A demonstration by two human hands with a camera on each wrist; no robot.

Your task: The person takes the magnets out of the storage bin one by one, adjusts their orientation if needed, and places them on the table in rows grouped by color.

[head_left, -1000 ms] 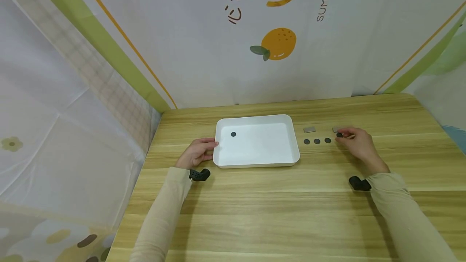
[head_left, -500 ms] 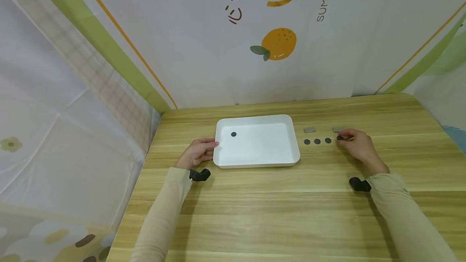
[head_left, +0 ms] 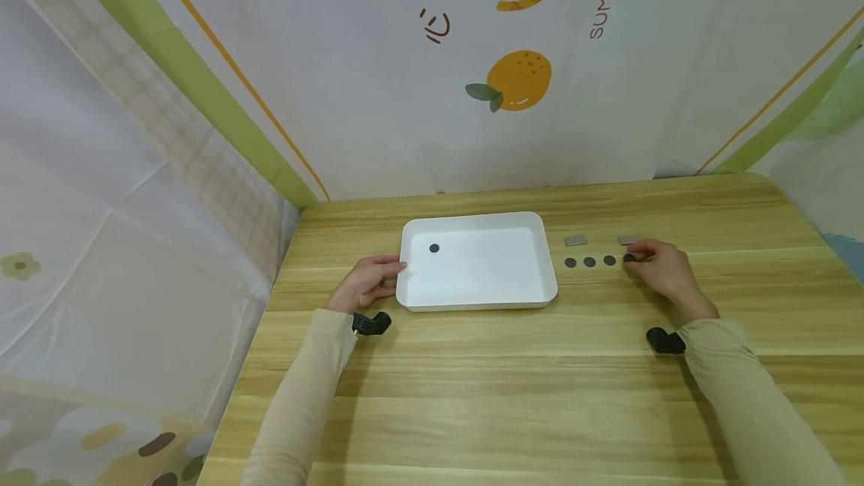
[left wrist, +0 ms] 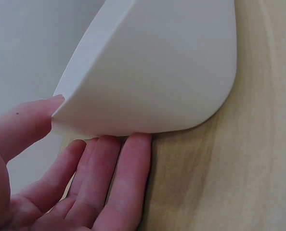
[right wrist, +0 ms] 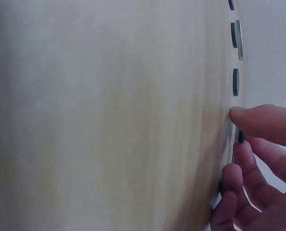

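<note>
At the left end of the white tray (head_left: 482, 268), my left hand (head_left: 364, 283) holds it, thumb over the rim. In the left wrist view the other fingers (left wrist: 128, 178) touch the tray's lower outer edge. One dark round disc (head_left: 434, 248) lies inside the tray, toward its left. My right hand (head_left: 664, 272) pinches another dark disc (head_left: 629, 257) between thumb and fingers, low over the table. That disc is in line with a row of three like discs (head_left: 589, 262) to its left. Most of it is hidden in the right wrist view.
Behind the row lie two flat grey rectangular pieces, the left piece (head_left: 575, 241) near the tray and the right piece (head_left: 628, 240) just beyond my right fingertips. The wooden table (head_left: 513, 388) ends at the back against a printed curtain (head_left: 378, 96).
My right hand has moved the pinched disc slightly toward me, into line with the row. The left hand and the tray stay in place.
</note>
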